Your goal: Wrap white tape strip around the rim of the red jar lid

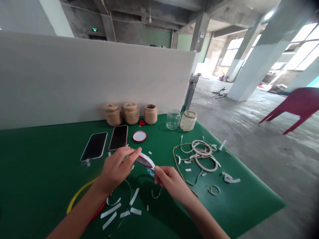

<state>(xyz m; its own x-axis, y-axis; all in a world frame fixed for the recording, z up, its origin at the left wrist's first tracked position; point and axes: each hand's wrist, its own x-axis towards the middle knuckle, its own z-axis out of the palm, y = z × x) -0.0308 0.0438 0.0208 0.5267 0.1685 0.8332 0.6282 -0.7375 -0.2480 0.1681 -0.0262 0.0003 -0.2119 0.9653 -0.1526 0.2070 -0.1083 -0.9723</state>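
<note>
Above the middle of the green table, both hands hold a round jar lid, tilted nearly edge-on, with a white strip along its rim and a thin red edge. My left hand has its fingertips closed on the lid's far left side. Thumb and fingers of my right hand pinch its near right end. A blue-and-white piece shows just under the lid; what it belongs to is partly hidden. Cut white tape strips lie below my hands. Another jar lid, white inside with a red rim, lies beyond them.
Twine-wrapped jars stand along the white partition, with a glass jar and a cream-covered jar to their right. Two phones lie at left. White rings, cord and tape scraps lie at right. A yellow loop is near my left forearm.
</note>
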